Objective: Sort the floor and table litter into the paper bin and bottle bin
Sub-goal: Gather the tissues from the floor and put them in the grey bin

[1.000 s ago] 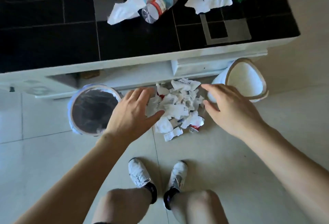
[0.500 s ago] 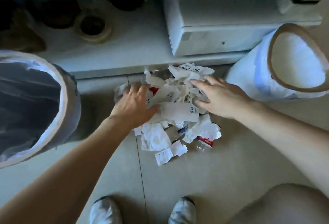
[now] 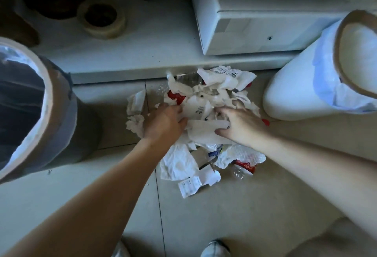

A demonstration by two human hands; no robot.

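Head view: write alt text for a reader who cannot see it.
Both hands, left hand and right hand, press into a pile of crumpled paper hiding plastic bottles on the tiled floor. A dark-lined bin stands left, a white-lined bin right.
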